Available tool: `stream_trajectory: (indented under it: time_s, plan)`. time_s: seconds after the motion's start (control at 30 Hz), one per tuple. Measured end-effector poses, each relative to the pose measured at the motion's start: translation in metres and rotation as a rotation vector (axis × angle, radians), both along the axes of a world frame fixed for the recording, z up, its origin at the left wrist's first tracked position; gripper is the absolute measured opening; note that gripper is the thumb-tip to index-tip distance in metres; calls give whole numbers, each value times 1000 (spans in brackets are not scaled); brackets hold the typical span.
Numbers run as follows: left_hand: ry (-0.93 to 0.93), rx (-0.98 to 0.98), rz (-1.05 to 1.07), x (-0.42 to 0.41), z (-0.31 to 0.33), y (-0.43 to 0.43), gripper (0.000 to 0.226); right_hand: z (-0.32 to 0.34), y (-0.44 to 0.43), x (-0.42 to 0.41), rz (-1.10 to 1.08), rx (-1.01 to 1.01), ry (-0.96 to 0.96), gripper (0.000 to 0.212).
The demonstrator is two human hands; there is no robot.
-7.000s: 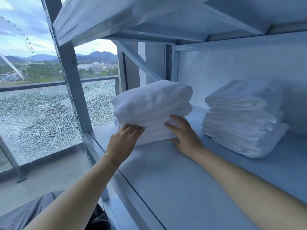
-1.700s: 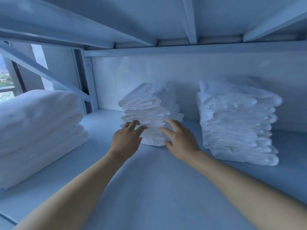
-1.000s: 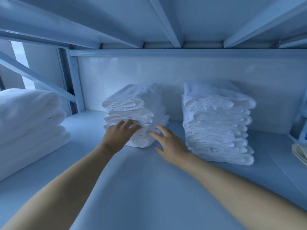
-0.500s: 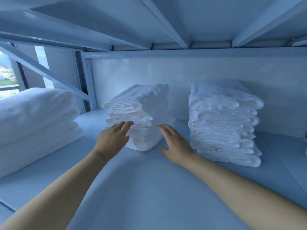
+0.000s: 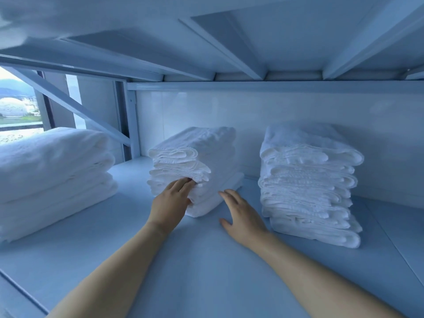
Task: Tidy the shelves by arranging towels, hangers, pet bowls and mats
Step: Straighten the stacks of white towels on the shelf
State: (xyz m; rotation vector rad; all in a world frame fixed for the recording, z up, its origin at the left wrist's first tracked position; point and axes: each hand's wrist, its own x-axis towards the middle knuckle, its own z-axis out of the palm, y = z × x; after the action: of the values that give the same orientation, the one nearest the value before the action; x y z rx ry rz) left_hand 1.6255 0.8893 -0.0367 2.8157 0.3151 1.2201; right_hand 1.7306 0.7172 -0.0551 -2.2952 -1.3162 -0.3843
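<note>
Three stacks of folded white towels stand on the pale blue shelf (image 5: 206, 271). The middle stack (image 5: 206, 154) sits near the back wall, turned slightly askew. My left hand (image 5: 171, 203) presses its straight fingers against the front folds of that stack. My right hand (image 5: 243, 216) lies flat with spread fingers just right of the stack's lower corner; whether it touches the towels I cannot tell. A thicker stack (image 5: 52, 175) rests at the left end. A taller stack (image 5: 307, 180) stands to the right.
The upper shelf's underside with its cross beams (image 5: 229, 49) hangs low overhead. A diagonal brace (image 5: 75, 106) and an upright post (image 5: 130, 125) close the left end, with a window behind them. The white wall (image 5: 252, 111) backs the shelf.
Since half a second ago my left hand has pushed forward into the middle stack's front folds. My right hand stays beside the stack's right corner. The view has shifted slightly.
</note>
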Motion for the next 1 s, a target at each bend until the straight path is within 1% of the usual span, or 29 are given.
stream_trajectory:
  time_s: [0.13,0.27,0.5,0.57,0.67,0.77,0.93,1.0]
  plan:
    - [12,44,31,-5,6,-5,44,1,2,1,23,1,-9,66]
    - [32,12,57,-13,12,-3,38,4,7,-2,42,0,-15,68]
    - [57,42,40,-52,14,2,35,10,15,-12,57,55,-31,72]
    - [54,57,41,-66,14,5,36,9,18,-16,63,46,-24,77]
    - [66,15,50,-92,13,11,34,7,23,-25,74,5,-14,87]
    - [63,50,32,-122,14,16,36,8,29,-38,67,25,-2,95]
    - [121,34,-33,-152,17,30,30,6,40,-53,80,20,-18,95]
    - [92,47,-58,-157,18,31,35,6,38,-53,83,32,-4,96]
